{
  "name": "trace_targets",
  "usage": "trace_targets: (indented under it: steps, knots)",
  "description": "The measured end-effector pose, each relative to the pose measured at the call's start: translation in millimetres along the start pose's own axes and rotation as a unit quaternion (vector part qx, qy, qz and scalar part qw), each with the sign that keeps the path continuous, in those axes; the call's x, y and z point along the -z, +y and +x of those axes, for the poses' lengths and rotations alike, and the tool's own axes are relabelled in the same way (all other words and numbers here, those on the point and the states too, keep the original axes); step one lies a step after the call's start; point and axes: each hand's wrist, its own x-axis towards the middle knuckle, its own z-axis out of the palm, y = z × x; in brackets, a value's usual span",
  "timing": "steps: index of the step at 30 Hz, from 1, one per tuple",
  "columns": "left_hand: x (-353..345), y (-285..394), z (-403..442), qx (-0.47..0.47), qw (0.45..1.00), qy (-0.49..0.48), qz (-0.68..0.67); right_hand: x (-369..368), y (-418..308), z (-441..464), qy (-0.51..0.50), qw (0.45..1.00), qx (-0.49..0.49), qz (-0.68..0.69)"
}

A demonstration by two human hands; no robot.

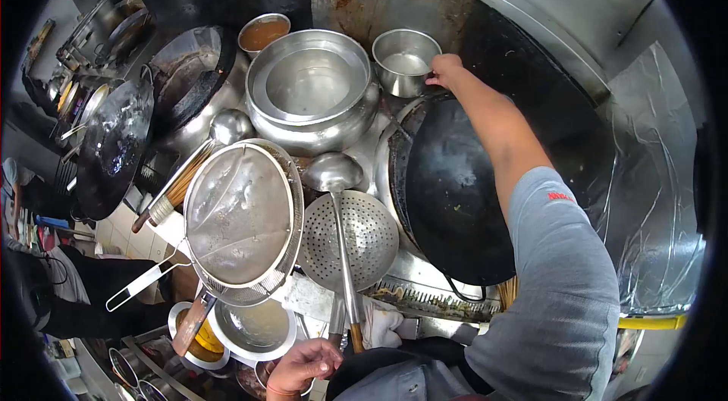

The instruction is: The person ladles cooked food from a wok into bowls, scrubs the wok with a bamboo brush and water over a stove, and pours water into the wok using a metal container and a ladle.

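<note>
My right hand [446,71] reaches out to the back of the stove and grips the right side of a round metal pot [402,84] near its rim. Pale liquid shows in that pot. Under my right forearm, a black wok [455,189] rests tilted on its burner. My left hand [307,363] is low in front of my body, its fingers curled in with nothing visible in them. Just beyond it are a white-rimmed bowl [287,342] of cloudy liquid and the wooden handle end of a ladle [334,172]. The ladle lies across a perforated metal strainer [379,238].
A large metal pot [311,136] stands mid-stove, beside a container [244,43] of orange-brown liquid. A mesh sieve [239,211] and another ladle [231,126] lie nearer. Another wok [114,151] leans at the left. Foil-like sheeting [656,196] covers the right side.
</note>
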Motion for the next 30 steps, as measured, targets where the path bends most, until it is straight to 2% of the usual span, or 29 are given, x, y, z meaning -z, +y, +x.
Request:
trace_targets:
  steps: [1, 2, 4, 7, 8, 9, 10, 11, 13, 14, 16, 18, 19, 20, 22, 24, 26, 28, 30]
  knots:
    - [4.6, -2.3, -0.7, 0.005, 1.000, -0.005, -0.004, -1.7, 1.0, 11.4, 0.002, 1.000, -0.012, 0.013]
    - [7.9, -3.9, -1.3, 0.012, 1.000, -0.010, -0.008, 4.9, 20.3, 62.3, -0.049, 0.992, 0.041, -0.110]
    - [4.5, -2.5, -1.6, 0.009, 1.000, 0.019, -0.016, 17.4, 57.8, 161.6, -0.106, 0.916, 0.180, -0.342]
    - [6.6, -1.0, -0.9, -0.001, 0.998, 0.049, -0.026, -1.6, 16.2, 30.4, 0.020, 0.979, -0.017, -0.202]
    - [7.5, -1.2, -2.3, -0.003, 0.998, 0.053, -0.033, -0.3, 5.4, 25.0, 0.020, 0.979, -0.017, -0.203]
    - [7.6, -0.8, -3.0, -0.001, 0.998, 0.054, -0.035, 4.0, -1.9, 23.2, -0.024, 0.869, 0.077, -0.488]
    - [7.6, 0.1, -2.8, -0.001, 0.998, 0.049, -0.048, 11.7, -6.0, 19.6, -0.065, 0.669, 0.161, -0.723]
    - [6.7, 0.0, -1.9, -0.001, 0.997, 0.043, -0.060, 15.5, -8.5, 7.2, -0.062, 0.669, 0.156, -0.724]
    - [2.1, -5.1, 4.4, -0.026, 0.998, 0.042, -0.050, 17.0, -18.2, -22.8, 0.130, 0.721, 0.283, -0.619]
    - [-1.3, -6.7, 4.3, -0.054, 0.996, 0.049, -0.046, 23.5, -25.7, -23.4, 0.138, 0.722, 0.281, -0.617]
    - [-10.6, -1.6, 3.0, -0.032, 0.999, 0.029, -0.024, 44.6, -41.6, -21.3, 0.031, 0.550, 0.397, -0.734]
    - [-20.0, -3.2, 3.4, -0.068, 0.997, 0.003, -0.031, 67.6, -63.3, -78.0, 0.019, 0.596, 0.389, -0.702]
    - [-21.9, -7.7, 2.7, -0.087, 0.996, -0.012, -0.012, 87.8, -66.6, -106.7, 0.022, 0.643, 0.399, -0.653]
    - [-28.6, -10.5, 1.2, -0.080, 0.997, -0.022, -0.005, 116.1, -67.4, -139.6, 0.033, 0.647, 0.391, -0.654]
    - [-45.7, -14.4, -7.0, -0.123, 0.992, -0.014, 0.011, 169.0, -56.8, -209.0, 0.015, 0.764, 0.439, -0.472]
    - [-65.7, -24.8, -14.6, -0.152, 0.988, -0.031, 0.022, 233.9, -29.6, -271.2, 0.076, 0.769, 0.478, -0.418]
    - [-81.3, -43.4, -21.8, -0.181, 0.982, -0.052, 0.034, 298.9, 15.6, -330.7, 0.096, 0.848, 0.426, -0.299]
    - [-102.3, -63.6, -31.6, -0.201, 0.977, -0.059, 0.048, 350.6, 71.4, -394.1, 0.094, 0.899, 0.359, -0.234]
    - [-119.3, -91.3, -43.8, -0.197, 0.976, -0.071, 0.060, 387.4, 136.0, -446.9, 0.025, 0.961, 0.250, -0.116]
